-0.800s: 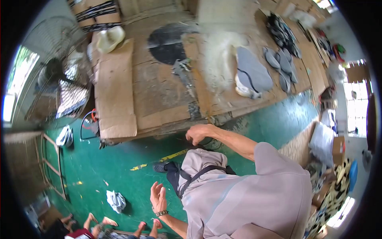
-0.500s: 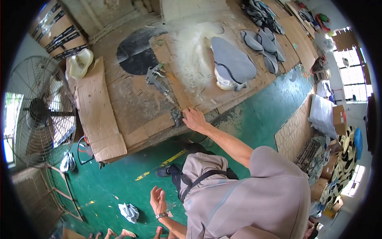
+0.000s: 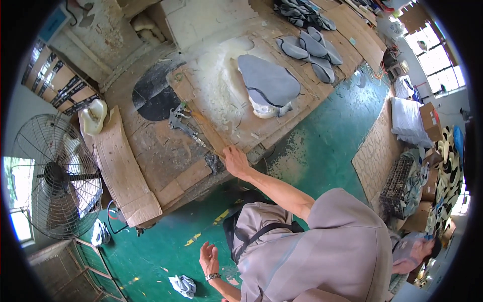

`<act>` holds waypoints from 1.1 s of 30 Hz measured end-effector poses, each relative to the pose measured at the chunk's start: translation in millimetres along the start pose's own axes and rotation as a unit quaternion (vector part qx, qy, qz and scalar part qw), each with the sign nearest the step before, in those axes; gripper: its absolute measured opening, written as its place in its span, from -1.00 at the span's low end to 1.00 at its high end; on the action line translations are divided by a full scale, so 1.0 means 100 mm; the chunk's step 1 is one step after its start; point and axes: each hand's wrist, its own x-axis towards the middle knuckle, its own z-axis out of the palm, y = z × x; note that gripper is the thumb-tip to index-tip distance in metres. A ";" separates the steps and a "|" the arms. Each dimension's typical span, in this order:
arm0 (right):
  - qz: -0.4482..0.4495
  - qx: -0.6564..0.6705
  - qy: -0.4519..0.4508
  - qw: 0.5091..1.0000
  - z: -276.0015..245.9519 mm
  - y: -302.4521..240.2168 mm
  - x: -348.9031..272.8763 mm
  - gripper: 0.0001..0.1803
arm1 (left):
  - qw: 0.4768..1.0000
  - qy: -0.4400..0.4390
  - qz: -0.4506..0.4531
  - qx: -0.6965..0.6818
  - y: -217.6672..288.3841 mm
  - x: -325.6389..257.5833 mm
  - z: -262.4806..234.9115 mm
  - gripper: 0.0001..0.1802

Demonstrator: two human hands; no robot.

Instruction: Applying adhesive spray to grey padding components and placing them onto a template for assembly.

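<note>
**Hand at the table edge, grey pad waiting on the board**

Fingers first: the left hand point(image 3: 209, 257) hangs low over the green floor point(image 3: 322, 136), open and spread, holding nothing, a watch at the wrist. Nearby on the floor lies a crumpled pale rag point(image 3: 183, 285). The right hand point(image 3: 235, 161) reaches forward and rests on the near edge of the table point(image 3: 151, 151), its fingers laid flat on the corner of a cardboard sheet point(image 3: 221, 116); whether they pinch the sheet or only press on it I cannot tell.

Judging by how things lie, the work is mid-way. One grey, rounded fabric-covered pad point(image 3: 269, 83) with pale foam showing beneath sits alone on the cardboard, well beyond the hand, amid whitish shavings and dust. A metal hand tool point(image 3: 183, 123) lies just left of the sheet. Farther back, several similar grey pads point(image 3: 312, 48) are stacked overlapping, apparently done. The table is worn, stained wood patched with corrugated cardboard; a wire-caged fan point(image 3: 55, 176) stands at the left.
</note>
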 end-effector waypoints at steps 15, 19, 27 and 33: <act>0.064 -0.069 -0.218 0.971 -0.23 0.37 -0.72 -0.60 | 0.999 0.025 0.019 -0.039 -0.79 -0.49 0.22 -0.48; 0.051 -0.104 -0.294 0.949 -0.25 0.23 -0.57 -0.56 | 0.994 0.065 -0.084 0.005 -1.95 -0.61 0.45 -0.43; -0.019 -0.043 -0.154 0.987 -0.08 -0.35 0.51 -0.58 | 0.957 0.137 -0.256 -0.018 -2.99 -1.31 1.35 -0.35; -0.058 0.141 -0.221 0.963 0.48 -0.55 1.63 -0.23 | 0.762 0.252 -0.381 -0.459 -2.38 -1.66 2.20 -0.48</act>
